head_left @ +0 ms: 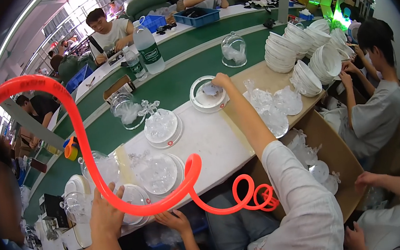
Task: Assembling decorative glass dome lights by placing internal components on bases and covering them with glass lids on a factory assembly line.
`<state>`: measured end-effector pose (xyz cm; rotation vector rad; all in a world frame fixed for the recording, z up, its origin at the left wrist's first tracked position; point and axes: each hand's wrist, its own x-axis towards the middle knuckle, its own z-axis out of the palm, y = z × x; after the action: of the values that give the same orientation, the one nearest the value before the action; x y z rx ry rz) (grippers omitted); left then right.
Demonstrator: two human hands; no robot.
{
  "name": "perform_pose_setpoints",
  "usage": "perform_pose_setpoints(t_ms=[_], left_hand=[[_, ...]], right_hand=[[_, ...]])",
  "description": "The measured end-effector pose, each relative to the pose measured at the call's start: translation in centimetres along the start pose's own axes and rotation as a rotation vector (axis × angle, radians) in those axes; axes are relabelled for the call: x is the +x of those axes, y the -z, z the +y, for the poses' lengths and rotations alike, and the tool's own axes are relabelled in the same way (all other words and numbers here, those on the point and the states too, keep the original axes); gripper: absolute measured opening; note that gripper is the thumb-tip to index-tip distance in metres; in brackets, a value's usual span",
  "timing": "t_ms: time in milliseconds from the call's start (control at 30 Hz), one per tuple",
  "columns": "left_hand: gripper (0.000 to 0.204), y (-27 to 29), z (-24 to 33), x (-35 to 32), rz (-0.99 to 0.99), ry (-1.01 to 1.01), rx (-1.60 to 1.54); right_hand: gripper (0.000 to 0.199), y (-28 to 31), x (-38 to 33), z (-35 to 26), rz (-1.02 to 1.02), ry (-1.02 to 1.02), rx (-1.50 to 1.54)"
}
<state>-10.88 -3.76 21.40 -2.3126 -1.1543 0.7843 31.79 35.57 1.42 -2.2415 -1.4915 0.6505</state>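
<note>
My right arm reaches far across the white worktop. My right hand (222,80) is at the far right rim of a round white base (198,106), fingers bent inward and closed; what they pinch is hidden. A crumpled, see-through piece (212,90) lies inside that base. Low at the worktop's near edge, my left hand (173,220) has its fingers stretched and apart, holding nothing visible. It is close to a white base (132,198) partly covered by the red coiled hose (143,210). Two more white bases carry clear, plastic-wrapped pieces (161,125) between my hands.
Stacked white bowls (280,50) stand at the far right, beside bagged clear domes (267,110). A cardboard box (335,159) with wrapped pieces is below them. A clear dome (234,50) and two bottles (149,52) stand on the green bench. A co-worker's hand (105,210) is at left.
</note>
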Motion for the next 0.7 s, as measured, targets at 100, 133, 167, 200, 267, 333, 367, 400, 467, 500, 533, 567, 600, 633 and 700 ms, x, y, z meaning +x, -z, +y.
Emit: perform_pose_setpoints(t_ms=[100, 133, 167, 200, 267, 333, 367, 400, 467, 500, 533, 567, 600, 633, 700], left_hand=[[0.033, -1.1, -0.3, -0.6, -0.018, 0.004, 0.080], [0.033, -1.9, -0.3, -1.1, -0.032, 0.011, 0.081], [0.034, -2.8, -0.2, -1.2, 0.001, 0.108, -0.013], [0.035, -3.7, -0.1, -1.4, 0.034, 0.206, -0.105], [0.037, -3.5, 0.1, -0.9, 0.015, 0.197, -0.097], [0.039, -4.5, 0.1, -1.7, -0.023, 0.209, -0.079], [0.043, -6.1, -0.1, -1.8, -0.020, 0.175, 0.030], [0.047, -7.9, -0.3, -2.1, -0.019, 0.142, 0.138], [0.048, -4.6, 0.0, -1.7, -0.054, 0.186, -0.005], [0.050, -3.3, 0.1, -0.9, -0.082, 0.216, -0.156], [0.050, -2.2, 0.3, -0.8, -0.083, 0.219, -0.155], [0.051, -1.3, 0.4, -0.6, -0.131, 0.300, -0.299], [0.053, -1.0, 0.5, -0.4, -0.178, 0.377, -0.444], [0.053, -1.1, 0.6, -0.6, -0.186, 0.381, -0.445], [0.057, -1.4, 0.8, -0.9, -0.085, 0.481, -0.539]], right_hand=[[0.045, -0.4, -1.8, -1.2, 0.092, 0.004, 0.052], [0.045, -0.5, -2.7, -1.9, 0.080, 0.014, 0.056], [0.049, 0.0, -3.3, -2.1, 0.010, 0.030, 0.047], [0.052, 0.2, -4.0, -2.5, -0.060, 0.046, 0.040], [0.053, 0.7, -4.2, -1.7, -0.010, 0.029, 0.033], [0.054, 0.6, -4.5, -2.3, 0.024, 0.033, 0.037], [0.054, 0.5, -4.4, -2.2, 0.033, 0.023, 0.006], [0.054, 0.2, -4.3, -2.2, 0.039, 0.015, -0.025], [0.055, 0.4, -2.7, -1.5, -0.031, 0.031, -0.008], [0.055, 0.6, -1.8, -0.6, -0.096, 0.035, 0.000], [0.055, 0.2, -1.3, -0.7, -0.096, 0.038, 0.000], [0.055, -0.2, -0.9, -0.9, -0.132, 0.071, 0.020], [0.056, -0.5, -0.4, -1.0, -0.167, 0.101, 0.038], [0.056, -1.2, -0.4, -1.5, -0.175, 0.104, 0.038], [0.053, -2.1, -0.2, -2.0, 0.010, 0.174, -0.027]])
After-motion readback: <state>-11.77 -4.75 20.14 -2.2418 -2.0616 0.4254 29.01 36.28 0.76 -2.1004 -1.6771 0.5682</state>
